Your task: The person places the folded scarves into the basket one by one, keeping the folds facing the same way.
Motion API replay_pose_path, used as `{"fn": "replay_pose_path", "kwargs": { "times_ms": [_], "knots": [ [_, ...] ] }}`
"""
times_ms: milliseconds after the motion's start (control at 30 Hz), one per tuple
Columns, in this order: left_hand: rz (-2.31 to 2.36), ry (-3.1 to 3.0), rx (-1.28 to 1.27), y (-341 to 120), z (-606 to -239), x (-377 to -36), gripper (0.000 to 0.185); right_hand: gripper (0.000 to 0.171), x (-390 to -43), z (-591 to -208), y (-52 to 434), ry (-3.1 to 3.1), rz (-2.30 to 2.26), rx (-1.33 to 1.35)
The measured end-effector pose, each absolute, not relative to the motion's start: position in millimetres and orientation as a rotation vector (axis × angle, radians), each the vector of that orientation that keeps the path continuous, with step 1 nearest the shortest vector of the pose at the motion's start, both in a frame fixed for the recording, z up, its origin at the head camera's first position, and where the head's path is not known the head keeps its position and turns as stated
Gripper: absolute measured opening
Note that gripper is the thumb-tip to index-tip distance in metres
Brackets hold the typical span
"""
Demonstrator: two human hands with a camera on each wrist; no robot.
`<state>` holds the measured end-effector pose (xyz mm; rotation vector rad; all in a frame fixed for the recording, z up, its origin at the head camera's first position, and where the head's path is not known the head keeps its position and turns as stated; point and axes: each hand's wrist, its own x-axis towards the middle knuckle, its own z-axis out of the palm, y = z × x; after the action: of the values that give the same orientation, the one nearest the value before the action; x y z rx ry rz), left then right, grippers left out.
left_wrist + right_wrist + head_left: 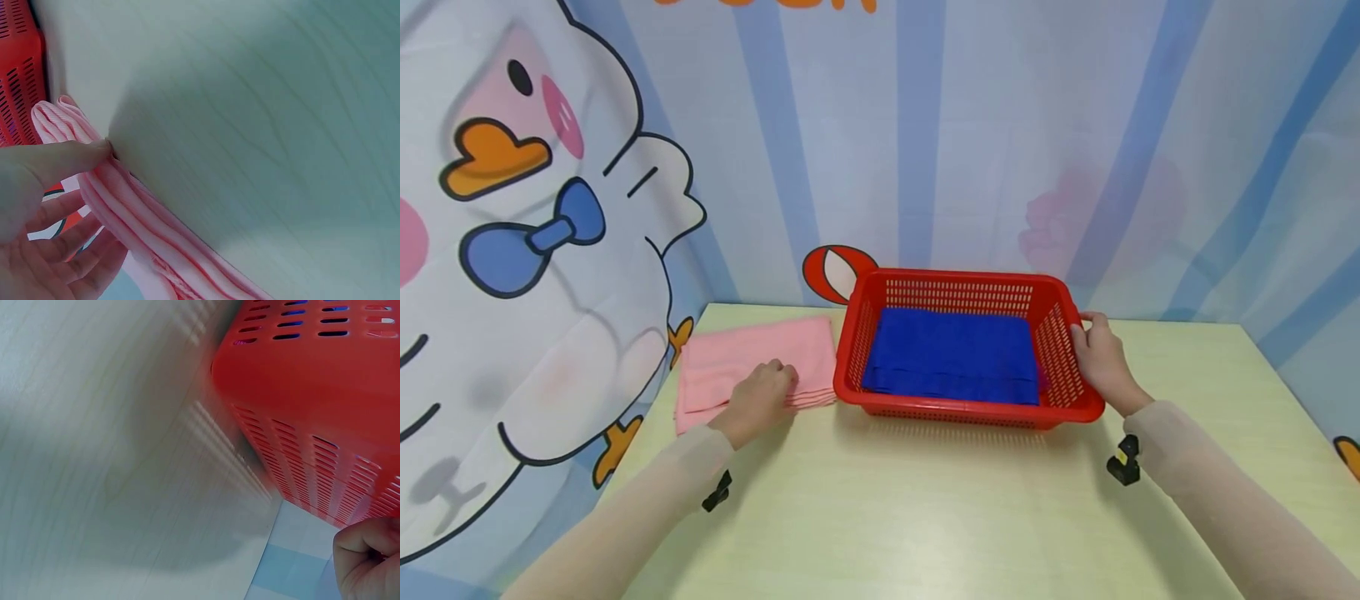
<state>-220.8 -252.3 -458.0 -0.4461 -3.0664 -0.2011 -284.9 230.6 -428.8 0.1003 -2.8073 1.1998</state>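
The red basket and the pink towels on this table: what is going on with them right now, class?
A person sits at a pale table. The left hand pinches the near edge of a stack of folded pink towels lying just left of a red basket. The right hand holds the basket's right rim. Folded blue cloth already lies flat inside the basket.

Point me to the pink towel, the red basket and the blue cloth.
pink towel (pixel 737 360): head view, on its flat top, left of the basket.
red basket (pixel 951 407): head view, on the near rim.
blue cloth (pixel 955 354): head view, on the middle of the folded cloth inside the basket.
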Motion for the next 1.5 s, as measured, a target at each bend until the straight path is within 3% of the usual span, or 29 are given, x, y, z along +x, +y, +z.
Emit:
{"fn": "replay_pose_path", "kwargs": {
  "times_ms": [667, 1500],
  "knots": [
    [0.098, -2.914, -0.601, -256, -463, -215, 0.012, 0.052, -280, -431, 231, -2.778, 1.358, 0.072],
    [0.140, -2.791, -0.740, -263, -469, -224, 0.015, 0.052, -283, -429, 232, -2.773, 1.323, 0.069]
  ]
}}
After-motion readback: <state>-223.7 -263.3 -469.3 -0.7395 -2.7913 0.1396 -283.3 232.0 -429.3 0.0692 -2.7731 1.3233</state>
